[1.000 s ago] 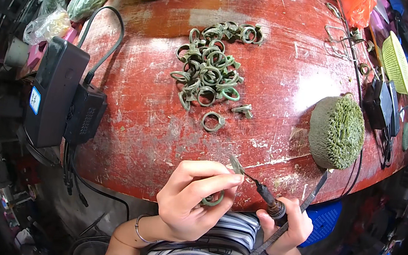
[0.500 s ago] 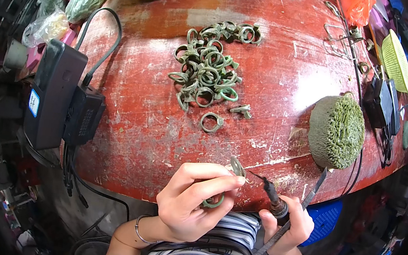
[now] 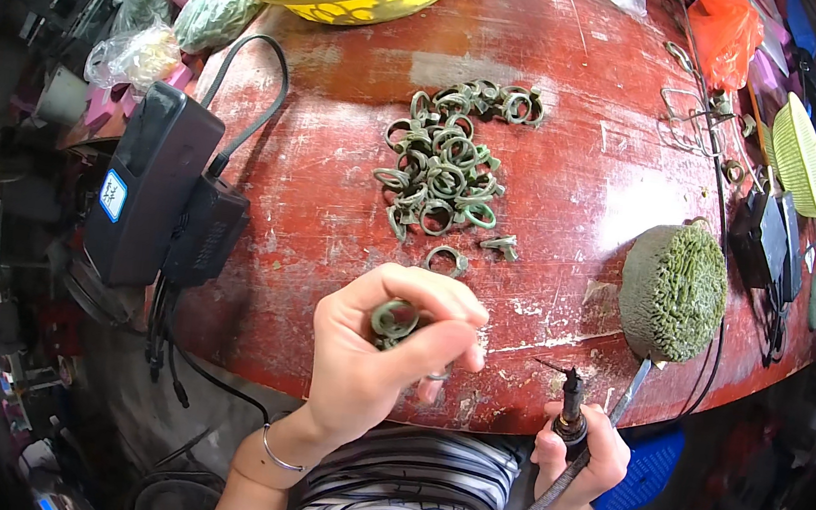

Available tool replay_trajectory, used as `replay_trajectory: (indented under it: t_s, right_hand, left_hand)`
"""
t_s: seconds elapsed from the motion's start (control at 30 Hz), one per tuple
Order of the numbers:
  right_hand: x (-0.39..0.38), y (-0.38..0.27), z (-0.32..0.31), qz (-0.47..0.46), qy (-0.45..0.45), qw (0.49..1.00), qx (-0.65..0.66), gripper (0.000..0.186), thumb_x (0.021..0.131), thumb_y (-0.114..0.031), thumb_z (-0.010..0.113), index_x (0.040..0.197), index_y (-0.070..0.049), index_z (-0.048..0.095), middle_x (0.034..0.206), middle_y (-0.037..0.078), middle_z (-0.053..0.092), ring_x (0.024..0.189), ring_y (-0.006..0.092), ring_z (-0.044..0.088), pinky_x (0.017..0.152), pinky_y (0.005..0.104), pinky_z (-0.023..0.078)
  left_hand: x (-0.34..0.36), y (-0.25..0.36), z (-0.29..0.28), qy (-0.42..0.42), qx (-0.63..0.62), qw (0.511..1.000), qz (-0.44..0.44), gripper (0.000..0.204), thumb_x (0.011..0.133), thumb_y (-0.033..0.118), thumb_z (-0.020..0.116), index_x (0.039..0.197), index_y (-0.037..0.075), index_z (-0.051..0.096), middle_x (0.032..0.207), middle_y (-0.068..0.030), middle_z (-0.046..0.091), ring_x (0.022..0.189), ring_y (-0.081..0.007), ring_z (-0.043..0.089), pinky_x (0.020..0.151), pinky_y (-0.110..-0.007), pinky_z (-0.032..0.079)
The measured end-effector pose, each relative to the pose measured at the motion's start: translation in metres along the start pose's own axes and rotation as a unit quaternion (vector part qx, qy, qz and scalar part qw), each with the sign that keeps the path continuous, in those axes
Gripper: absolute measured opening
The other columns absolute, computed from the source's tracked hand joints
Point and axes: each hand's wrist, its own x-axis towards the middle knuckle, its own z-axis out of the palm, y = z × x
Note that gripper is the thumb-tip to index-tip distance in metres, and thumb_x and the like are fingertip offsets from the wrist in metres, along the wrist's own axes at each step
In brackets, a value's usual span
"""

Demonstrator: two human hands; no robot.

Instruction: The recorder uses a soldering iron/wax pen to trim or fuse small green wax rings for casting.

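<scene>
My left hand (image 3: 361, 356) is raised over the near table edge, its fingers curled around green rings (image 3: 393, 322) that show in the crook of the index finger. Its fingertips meet the thumb, and whatever sits between them is mostly hidden. Farther right, my right hand (image 3: 581, 461) grips a dark pen-like tool (image 3: 570, 407) with a thin bent tip pointing left. The same hand also holds a slim knife (image 3: 630, 389) with a wrapped grey handle, its blade pointing up and away. Beyond my left hand lies a pile of green rings (image 3: 447, 164), with a single ring (image 3: 446, 259) nearer me.
A rough green cylindrical block (image 3: 671, 290) stands at the right. Two black power boxes (image 3: 159, 186) with cables sit at the left. A yellow basket (image 3: 355, 9) of rings is at the back; a pale green basket (image 3: 801, 159) leans at the far right.
My left hand has turned, and the ring that stuck up from its fingertips no longer shows there. The tool in my right hand has tilted more upright. The whole view has shifted.
</scene>
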Motion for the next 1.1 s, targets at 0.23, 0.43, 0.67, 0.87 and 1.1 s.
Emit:
replay_trajectory:
  t_s: [0.23, 0.43, 0.67, 0.87, 1.1]
  right_hand:
    - [0.001, 0.001, -0.001, -0.016, -0.006, 1.0, 0.009, 0.03, 0.071, -0.02, 0.073, 0.087, 0.001, 0.059, 0.057, 0.004, 0.048, 0.042, 0.014, 0.047, 0.041, 0.0241, 0.035]
    - [0.002, 0.0, -0.004, -0.017, -0.008, 1.0, -0.003, 0.03, 0.071, -0.02, 0.074, 0.087, 0.001, 0.059, 0.057, 0.005, 0.05, 0.042, 0.0143, 0.049, 0.041, 0.0238, 0.036]
    - [0.0, -0.006, -0.003, -0.019, -0.001, 0.997, -0.071, 0.032, 0.067, -0.023, 0.077, 0.083, -0.002, 0.06, 0.056, 0.006, 0.053, 0.042, 0.0174, 0.051, 0.041, 0.0253, 0.038]
    - [-0.001, -0.006, -0.005, -0.03, -0.022, 0.991, -0.132, 0.034, 0.064, -0.027, 0.078, 0.081, -0.003, 0.061, 0.057, 0.007, 0.055, 0.043, 0.0206, 0.053, 0.042, 0.0274, 0.041]
    - [0.001, -0.008, -0.006, -0.023, -0.042, 0.988, -0.147, 0.035, 0.065, -0.028, 0.078, 0.081, -0.002, 0.061, 0.058, 0.008, 0.056, 0.045, 0.0224, 0.055, 0.043, 0.0286, 0.042]
  left_hand:
    - [0.016, -0.005, 0.006, 0.081, 0.525, 0.822, 0.204, 0.026, 0.07, -0.006, 0.067, 0.094, 0.002, 0.065, 0.077, -0.0073, 0.058, 0.069, -0.0107, 0.057, 0.059, -0.023, 0.045]
    - [0.006, -0.008, 0.003, 0.044, 0.472, 0.869, 0.141, 0.024, 0.071, -0.003, 0.068, 0.094, 0.002, 0.064, 0.08, -0.0084, 0.059, 0.066, -0.0148, 0.06, 0.058, -0.025, 0.047]
    - [-0.022, -0.018, 0.003, 0.03, 0.314, 0.946, 0.077, 0.018, 0.072, -0.008, 0.067, 0.089, -0.004, 0.061, 0.087, -0.0119, 0.06, 0.062, -0.0094, 0.059, 0.045, -0.018, 0.044]
    - [-0.023, -0.021, 0.0, 0.026, 0.321, 0.942, 0.098, 0.019, 0.073, -0.007, 0.067, 0.09, -0.004, 0.06, 0.089, -0.0118, 0.059, 0.061, -0.0087, 0.058, 0.045, -0.017, 0.043]
    - [-0.023, -0.022, -0.003, 0.019, 0.303, 0.949, 0.09, 0.018, 0.074, -0.007, 0.066, 0.09, -0.004, 0.06, 0.089, -0.0121, 0.059, 0.058, -0.0067, 0.056, 0.045, -0.017, 0.043]
